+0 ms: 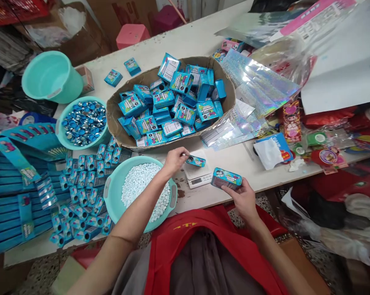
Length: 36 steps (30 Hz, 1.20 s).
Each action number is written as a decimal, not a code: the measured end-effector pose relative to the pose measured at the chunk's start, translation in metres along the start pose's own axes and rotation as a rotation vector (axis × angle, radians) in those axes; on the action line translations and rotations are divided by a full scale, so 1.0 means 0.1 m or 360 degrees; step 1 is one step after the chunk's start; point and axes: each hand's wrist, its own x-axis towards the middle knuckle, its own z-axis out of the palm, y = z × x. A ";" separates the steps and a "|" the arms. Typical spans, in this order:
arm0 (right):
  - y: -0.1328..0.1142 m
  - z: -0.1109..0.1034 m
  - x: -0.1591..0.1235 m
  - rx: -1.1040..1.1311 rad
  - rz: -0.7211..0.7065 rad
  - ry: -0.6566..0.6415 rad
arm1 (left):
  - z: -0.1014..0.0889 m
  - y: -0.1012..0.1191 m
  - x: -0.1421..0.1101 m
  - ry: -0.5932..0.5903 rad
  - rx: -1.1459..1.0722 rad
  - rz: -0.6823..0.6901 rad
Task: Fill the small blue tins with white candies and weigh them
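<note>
My left hand [174, 162] is closed in a pinch at the left end of a small blue candy box [196, 160], which lies on a white digital scale [199, 180]. What sits between those fingertips is too small to make out. My right hand [244, 199] grips another blue candy box [226, 177], tilted, to the right of the scale; white candies show through the hole at its end. Under my left forearm stands a turquoise basin [111, 189] with white candies [138, 180] inside.
Behind the scale, a cardboard tray [119, 138] holds several blue boxes. To the left are a bowl [60, 138] of metallic blue caps, a turquoise bucket [43, 78] and rows of blue boxes [86, 176] with round holes. Holographic sheets [255, 82] and packaging lie to the right.
</note>
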 end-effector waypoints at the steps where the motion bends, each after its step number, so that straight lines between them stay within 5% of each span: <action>1: -0.01 -0.01 0.00 -0.0006 -0.0010 0.0014 | -0.06 -0.04 -0.04 0.0051 -0.0259 -0.0121; 4: -0.01 -0.02 -0.02 -0.0060 -0.0066 0.0037 | -0.28 -0.22 -0.24 0.0227 -0.0962 -0.0381; 6: -0.02 -0.02 -0.03 -0.0089 -0.0086 0.0038 | -0.43 -0.36 -0.43 0.0318 -0.1103 -0.0506; 9: -0.01 0.01 -0.06 -0.0091 -0.0077 0.0030 | -0.60 -0.55 -0.70 0.0256 -0.0867 -0.0631; 13: 0.01 0.08 -0.10 -0.0055 -0.0061 0.0004 | -0.68 -0.62 -0.88 0.0186 -0.0489 -0.0542; 23: 0.07 0.22 -0.22 -0.0116 -0.0039 -0.0128 | -0.31 -0.04 -0.70 -0.0061 0.0078 0.0081; 27: 0.11 0.22 -0.20 -0.0095 -0.0037 -0.0120 | -0.13 0.01 -0.39 0.0017 0.0386 0.0322; 31: 0.15 0.18 -0.18 -0.0042 -0.0003 -0.0095 | 0.07 -0.01 -0.13 -0.0141 0.0669 0.0425; 36: 0.14 0.10 -0.14 0.0004 0.0022 -0.0033 | 0.11 0.04 -0.05 -0.0118 0.0741 0.0485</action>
